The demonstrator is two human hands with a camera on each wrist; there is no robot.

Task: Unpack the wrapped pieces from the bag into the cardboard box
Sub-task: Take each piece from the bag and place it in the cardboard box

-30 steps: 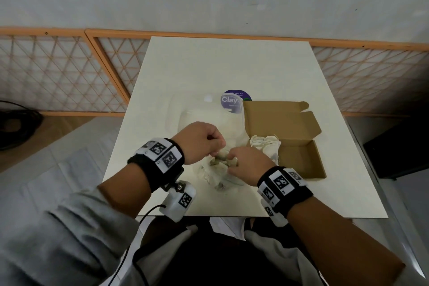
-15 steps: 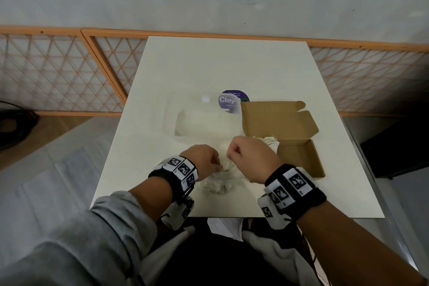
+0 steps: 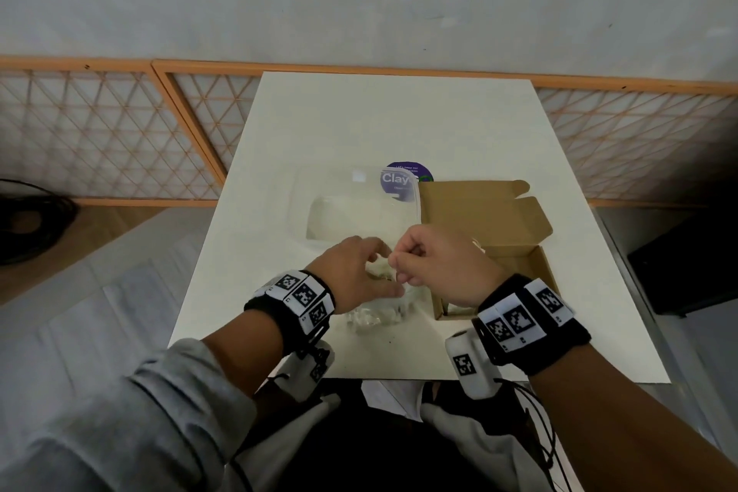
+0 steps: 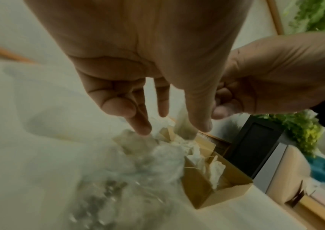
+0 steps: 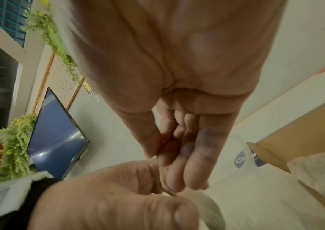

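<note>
Near the table's (image 3: pixel 327 124) front edge, the left hand (image 3: pixel 351 276), fingers spread, reaches into the clear bag (image 3: pixel 375 316), while the right hand (image 3: pixel 439 264) pinches its film. The cardboard box (image 3: pixel 491 212) at 3 o'clock already holds wrapped pieces (image 4: pixel 201 157). Bare tabletop runs on toward 12 o'clock, to the lattice screen (image 3: pixel 100 132).

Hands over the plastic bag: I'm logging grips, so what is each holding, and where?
The right hand pinches a thin edge of wrapping between thumb and fingertips. The left hand reaches into the bag, fingers extended, gripping nothing.
</note>
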